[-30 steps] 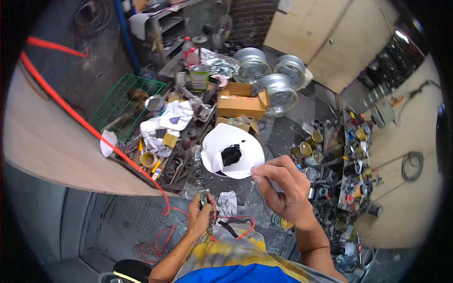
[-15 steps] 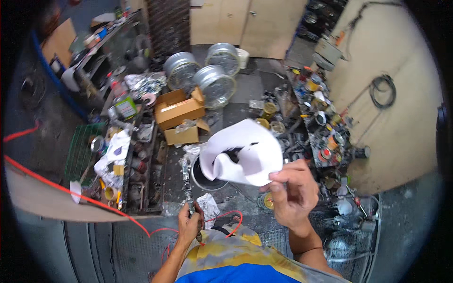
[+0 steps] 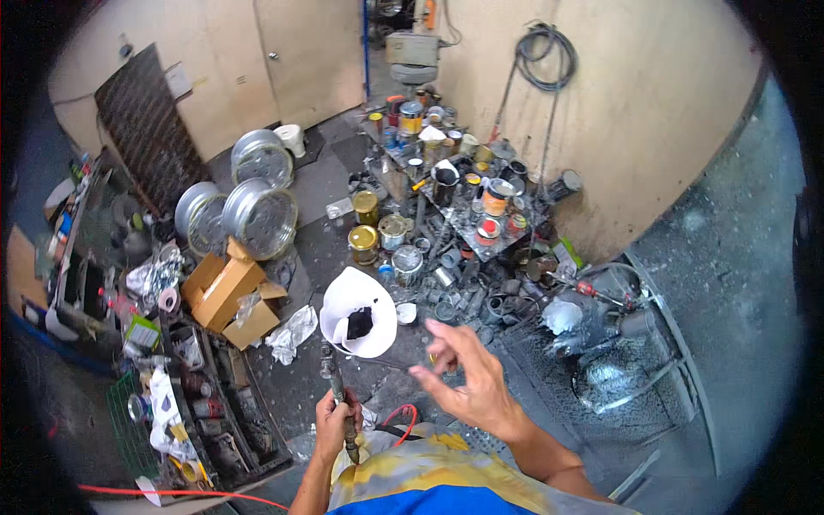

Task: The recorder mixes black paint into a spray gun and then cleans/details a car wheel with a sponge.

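My left hand (image 3: 336,421) grips a spray gun (image 3: 336,386) by its grey, paint-stained handle, low in front of me. A white paper cone (image 3: 378,339) rests above the gun's head, with a dark opening in its middle. The round, dark cup seen beside the gun earlier is hidden under the paper. My right hand (image 3: 468,382) is off to the right of the cone, empty, with thumb and fingers apart. It does not touch the paper.
Several silver wheel rims (image 3: 260,219) and an open cardboard box (image 3: 225,287) lie left. Paint cans (image 3: 363,245) stand on the floor, others crowd a low table (image 3: 485,245). A red hose (image 3: 412,412) loops near my legs; a paint-coated bin (image 3: 618,378) is right.
The right hand has let go of the white paper cone, which now sits over the gun's cup. My view has swung right, bringing the can-covered table nearer the middle.
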